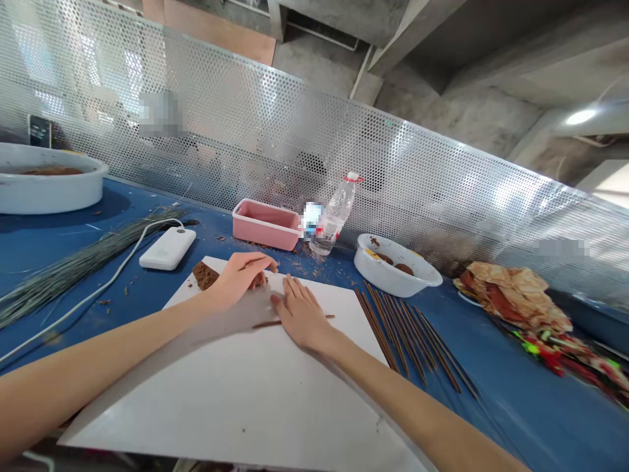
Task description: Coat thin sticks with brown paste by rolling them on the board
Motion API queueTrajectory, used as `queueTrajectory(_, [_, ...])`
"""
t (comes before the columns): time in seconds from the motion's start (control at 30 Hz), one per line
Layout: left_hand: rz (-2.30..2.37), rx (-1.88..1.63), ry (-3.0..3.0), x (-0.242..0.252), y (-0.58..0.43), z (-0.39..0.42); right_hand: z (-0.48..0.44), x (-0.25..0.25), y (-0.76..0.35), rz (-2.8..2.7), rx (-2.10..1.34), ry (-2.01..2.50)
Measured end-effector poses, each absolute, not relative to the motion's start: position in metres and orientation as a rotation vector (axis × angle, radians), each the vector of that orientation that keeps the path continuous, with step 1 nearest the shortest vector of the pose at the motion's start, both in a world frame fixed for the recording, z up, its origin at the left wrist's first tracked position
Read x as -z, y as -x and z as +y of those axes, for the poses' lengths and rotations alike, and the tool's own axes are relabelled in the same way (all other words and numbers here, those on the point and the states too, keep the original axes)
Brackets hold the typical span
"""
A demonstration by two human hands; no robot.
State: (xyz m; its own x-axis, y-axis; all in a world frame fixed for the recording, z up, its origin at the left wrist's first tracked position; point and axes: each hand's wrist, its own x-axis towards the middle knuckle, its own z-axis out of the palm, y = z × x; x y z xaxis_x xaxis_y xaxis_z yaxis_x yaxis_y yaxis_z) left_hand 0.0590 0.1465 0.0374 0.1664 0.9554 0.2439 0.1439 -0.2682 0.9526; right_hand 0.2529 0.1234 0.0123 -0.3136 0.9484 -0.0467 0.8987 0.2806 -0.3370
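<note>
My right hand [301, 313] lies flat, palm down, on a white board [275, 393]. Under its palm runs a thin brown rolled strand [268, 324], whose two ends stick out on either side. To the left, my left hand [240, 280] is raised a little, its fingers curled downward near the board's far edge. Brown bits show by its fingertips, but what the fingers grip is hidden. A crumbly brown lump [205, 276] sits at the board's far left corner, beside my left wrist.
Several thin brown sticks [413, 334] lie right of the board. Beyond stand a pink box [265, 235], a plastic bottle [334, 219] and a white basin [393, 278]. At left are a white power bank [168, 249], thin wires [98, 259] and a large basin [54, 193]. A perforated metal screen [275, 137] closes off the back.
</note>
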Motion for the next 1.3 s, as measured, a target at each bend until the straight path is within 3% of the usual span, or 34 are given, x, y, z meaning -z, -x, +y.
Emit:
queueTrajectory(0.27, [0.952, -1.126, -1.653, -0.032, -0.068, 0.139, 0.042, -0.005, -0.278, -2.425, -0.603, 1.641])
queueTrajectory(0.6, [1.053, -1.157, -1.669, -0.03, -0.058, 0.15, 0.16, -0.001, -0.238, -2.394, -0.46, 1.734])
queueTrajectory(0.77, [1.08, -1.129, -1.686, -0.036, -0.057, 0.15, 0.176, -0.004, -0.235, -2.383, -0.423, 1.725])
queueTrajectory(1.13, [1.102, -1.104, -1.673, -0.041, -0.058, 0.144, 0.061, -0.017, -0.268, -2.423, -0.601, 1.613])
queueTrajectory(1.3, [1.065, -1.132, -1.654, -0.039, -0.059, 0.147, 0.066, -0.032, -0.299, -2.356, -0.661, 1.667])
